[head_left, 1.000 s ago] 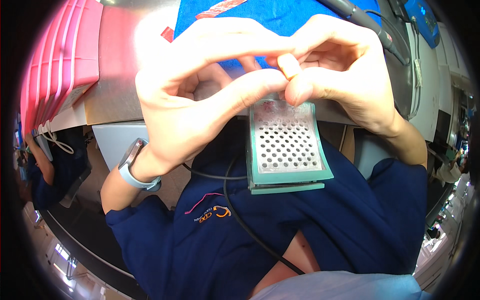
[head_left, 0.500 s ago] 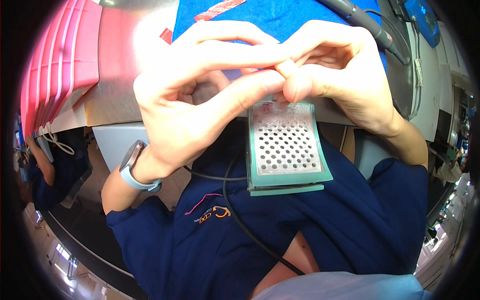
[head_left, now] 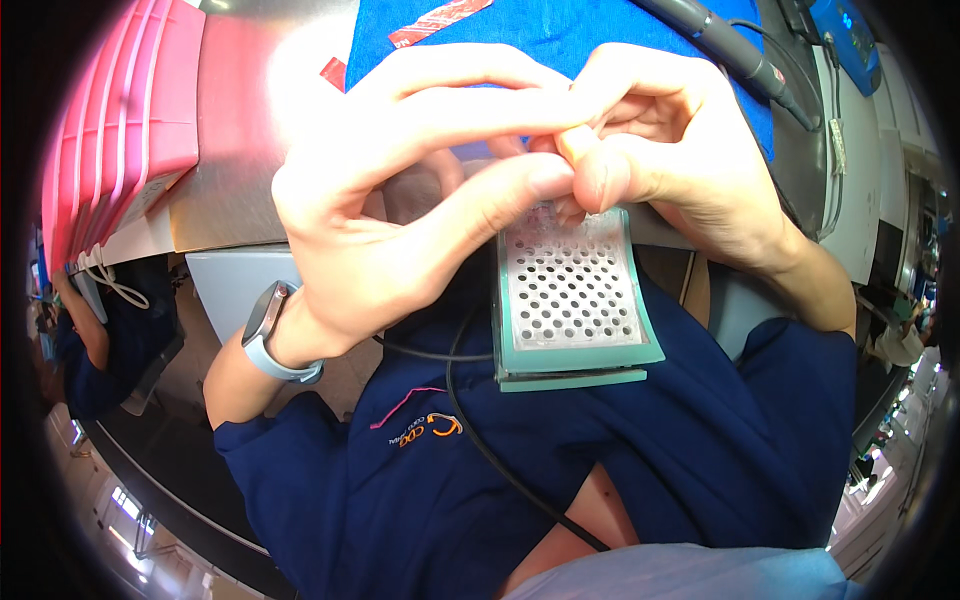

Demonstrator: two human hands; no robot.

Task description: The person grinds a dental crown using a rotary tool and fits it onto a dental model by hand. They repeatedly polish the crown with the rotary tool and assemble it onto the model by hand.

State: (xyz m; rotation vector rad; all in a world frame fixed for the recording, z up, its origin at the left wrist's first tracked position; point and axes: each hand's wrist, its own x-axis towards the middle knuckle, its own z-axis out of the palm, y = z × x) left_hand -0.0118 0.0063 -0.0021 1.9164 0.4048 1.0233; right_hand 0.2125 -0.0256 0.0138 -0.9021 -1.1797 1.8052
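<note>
My left hand and my right hand meet fingertip to fingertip above the far end of a green-framed perforated plate. The thumbs and forefingers of both are closed in a pinch around one spot. A small yellowish bit shows between the fingertips; it is too small and too covered to name. The plate's grey metal face has rows of round holes and pale dust near its far end. A watch with a light blue strap is on my left wrist.
A blue cloth with a torn red wrapper strip lies beyond my hands. A dark pen-like handpiece rests at its right, near a blue device. Pink ribbed plastic bins stand at the left. A black cable crosses my lap.
My left thumb has drawn slightly back from the right fingertips, and the left hand has shifted a little to the right. Both hands still pinch at the same spot.
</note>
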